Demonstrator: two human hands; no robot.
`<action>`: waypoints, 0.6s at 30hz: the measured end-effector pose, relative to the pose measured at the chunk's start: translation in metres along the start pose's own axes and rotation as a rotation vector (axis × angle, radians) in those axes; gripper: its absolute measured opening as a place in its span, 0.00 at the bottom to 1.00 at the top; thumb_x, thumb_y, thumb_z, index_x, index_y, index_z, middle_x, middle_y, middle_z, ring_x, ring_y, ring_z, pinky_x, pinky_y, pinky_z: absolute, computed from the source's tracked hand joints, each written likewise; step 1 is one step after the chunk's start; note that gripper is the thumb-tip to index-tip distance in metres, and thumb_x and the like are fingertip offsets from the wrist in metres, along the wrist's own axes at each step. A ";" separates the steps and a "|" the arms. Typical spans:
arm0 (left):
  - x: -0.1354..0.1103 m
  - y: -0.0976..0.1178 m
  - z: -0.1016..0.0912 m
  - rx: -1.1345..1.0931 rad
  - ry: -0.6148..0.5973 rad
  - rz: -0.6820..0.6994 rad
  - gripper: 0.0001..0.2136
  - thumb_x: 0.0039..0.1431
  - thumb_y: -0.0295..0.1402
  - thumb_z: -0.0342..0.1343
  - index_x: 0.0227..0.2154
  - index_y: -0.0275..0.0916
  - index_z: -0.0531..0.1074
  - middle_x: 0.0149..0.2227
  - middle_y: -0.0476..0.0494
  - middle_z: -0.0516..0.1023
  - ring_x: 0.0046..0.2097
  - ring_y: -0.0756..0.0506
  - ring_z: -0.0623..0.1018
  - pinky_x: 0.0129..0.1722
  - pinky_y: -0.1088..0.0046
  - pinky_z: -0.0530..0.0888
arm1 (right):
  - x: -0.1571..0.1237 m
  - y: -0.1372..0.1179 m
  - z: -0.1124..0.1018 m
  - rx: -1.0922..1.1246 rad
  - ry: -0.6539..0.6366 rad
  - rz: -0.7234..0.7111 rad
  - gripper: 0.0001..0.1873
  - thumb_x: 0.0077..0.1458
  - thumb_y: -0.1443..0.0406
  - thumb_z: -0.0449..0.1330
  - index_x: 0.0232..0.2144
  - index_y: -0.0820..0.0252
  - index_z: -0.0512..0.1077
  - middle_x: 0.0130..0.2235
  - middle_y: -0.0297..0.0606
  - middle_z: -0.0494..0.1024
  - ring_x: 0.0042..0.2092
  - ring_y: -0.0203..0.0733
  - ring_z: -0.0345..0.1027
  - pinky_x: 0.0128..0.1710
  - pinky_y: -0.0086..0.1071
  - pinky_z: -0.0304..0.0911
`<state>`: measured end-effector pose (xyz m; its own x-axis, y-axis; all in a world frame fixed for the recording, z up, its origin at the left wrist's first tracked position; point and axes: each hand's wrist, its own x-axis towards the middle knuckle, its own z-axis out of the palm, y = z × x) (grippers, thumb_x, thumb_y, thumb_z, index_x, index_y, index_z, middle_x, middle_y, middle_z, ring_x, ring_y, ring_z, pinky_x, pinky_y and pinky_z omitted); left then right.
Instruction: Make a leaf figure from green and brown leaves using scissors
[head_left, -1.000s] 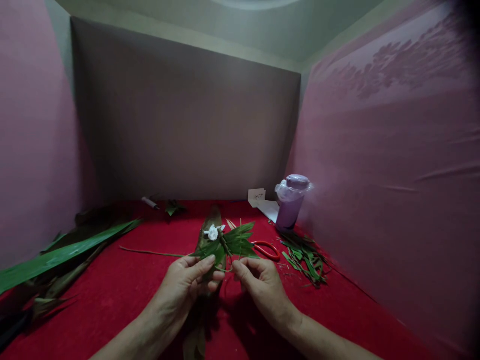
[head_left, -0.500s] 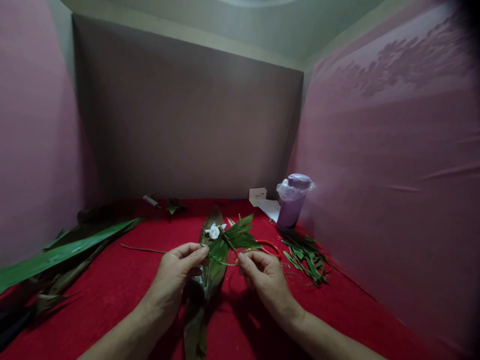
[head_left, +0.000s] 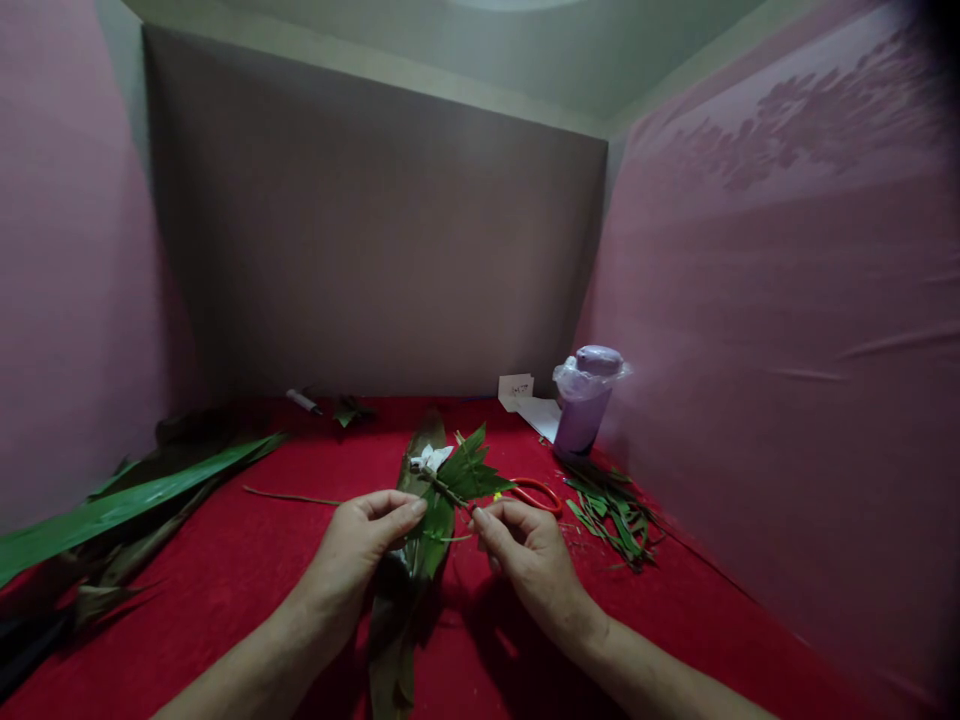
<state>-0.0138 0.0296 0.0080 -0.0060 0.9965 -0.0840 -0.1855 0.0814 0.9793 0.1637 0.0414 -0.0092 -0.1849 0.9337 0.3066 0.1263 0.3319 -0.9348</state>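
My left hand (head_left: 356, 545) is closed in a pinch at the left side of a leafy stem piece (head_left: 471, 466). Its green leaves have jagged cut edges, and a short brown stem runs across them. At the lower right end of that stem, the fingertips of my right hand (head_left: 534, 555) are pinched together on it. A white flower-like piece (head_left: 433, 459), perhaps paper, shows at the stem's upper left end. Beneath all this lies a long brownish-green dried leaf (head_left: 394, 640). A thin green strip (head_left: 454, 539) hangs below the stem between my hands.
Red-handled scissors (head_left: 541, 492) lie beyond my right hand, near a pile of cut leaf strips (head_left: 619, 515). A purple tumbler (head_left: 581, 415) in plastic wrap stands by white cards (head_left: 516, 388). Long leaves (head_left: 142, 500) lie left, a thin stick (head_left: 289, 496) nearer, a small tube (head_left: 303, 401) behind.
The leafy stem piece has turned between my fingers, and its white piece now shows from the side. My left fingertips have shifted slightly right; the thin strip's right end has come away from my right fingers.
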 end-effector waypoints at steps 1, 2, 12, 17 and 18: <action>0.000 -0.001 0.000 -0.011 0.003 -0.003 0.10 0.43 0.38 0.63 0.23 0.35 0.74 0.22 0.47 0.76 0.24 0.50 0.72 0.24 0.75 0.65 | 0.000 0.000 0.000 0.001 -0.006 0.003 0.17 0.55 0.57 0.55 0.23 0.64 0.68 0.20 0.30 0.62 0.22 0.32 0.55 0.22 0.27 0.51; 0.000 -0.001 0.000 -0.020 0.006 -0.003 0.10 0.43 0.38 0.63 0.24 0.35 0.74 0.22 0.47 0.76 0.24 0.50 0.72 0.24 0.75 0.65 | 0.000 0.001 0.000 -0.002 -0.010 0.001 0.17 0.55 0.56 0.55 0.23 0.64 0.68 0.19 0.30 0.62 0.22 0.32 0.55 0.22 0.27 0.51; -0.004 -0.001 0.008 -0.094 -0.051 -0.045 0.10 0.44 0.37 0.62 0.26 0.35 0.73 0.22 0.47 0.75 0.22 0.51 0.70 0.24 0.75 0.66 | 0.003 0.007 -0.001 0.048 -0.007 0.026 0.18 0.55 0.55 0.55 0.21 0.62 0.65 0.18 0.29 0.62 0.20 0.30 0.54 0.20 0.26 0.50; -0.004 0.006 0.006 -0.041 0.054 0.095 0.11 0.46 0.36 0.61 0.32 0.38 0.72 0.30 0.47 0.76 0.30 0.50 0.72 0.30 0.74 0.67 | 0.008 0.005 -0.003 0.075 -0.002 0.020 0.18 0.55 0.55 0.55 0.21 0.62 0.65 0.19 0.29 0.62 0.19 0.30 0.53 0.19 0.25 0.50; -0.003 0.008 0.004 -0.022 0.099 0.141 0.10 0.47 0.36 0.60 0.33 0.38 0.71 0.31 0.47 0.76 0.31 0.49 0.73 0.31 0.74 0.67 | 0.008 0.005 -0.003 0.073 -0.004 0.021 0.18 0.54 0.55 0.55 0.20 0.62 0.64 0.18 0.29 0.62 0.19 0.30 0.53 0.19 0.25 0.50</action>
<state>-0.0111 0.0278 0.0171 -0.1299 0.9909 0.0353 -0.1971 -0.0607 0.9785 0.1660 0.0506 -0.0108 -0.1870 0.9399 0.2858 0.0592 0.3012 -0.9517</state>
